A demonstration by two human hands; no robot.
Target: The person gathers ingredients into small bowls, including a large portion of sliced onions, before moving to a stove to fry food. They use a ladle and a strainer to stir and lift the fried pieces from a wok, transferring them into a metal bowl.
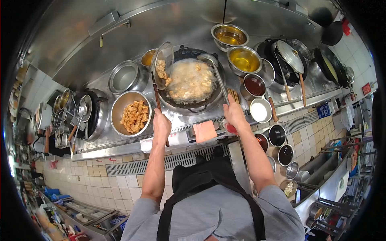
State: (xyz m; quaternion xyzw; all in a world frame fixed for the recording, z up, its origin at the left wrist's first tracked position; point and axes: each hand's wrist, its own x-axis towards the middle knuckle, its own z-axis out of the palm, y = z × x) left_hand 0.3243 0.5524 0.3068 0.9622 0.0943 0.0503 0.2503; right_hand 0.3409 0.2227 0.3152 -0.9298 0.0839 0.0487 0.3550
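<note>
My left hand (162,127) is closed around the wooden handle of a strainer (164,51), which is tilted over the left rim of a wok (163,95). Fried pieces (161,71) lie in the strainer. Bubbling oil (187,78) with more pieces in it fills the wok. My right hand (235,112) grips the handle of a ladle (209,59), whose bowl rests at the wok's upper right edge. Left of my left hand stands a steel bowl (116,105) holding browned fried pieces (135,116).
Two bowls of yellow oil (242,61) stand behind and right of the wok. Closer in are a pot of dark red sauce (254,86) and a white-filled container (261,110). A lidded wok (290,57) sits further right. An orange cloth (204,131) hangs at the counter's front edge.
</note>
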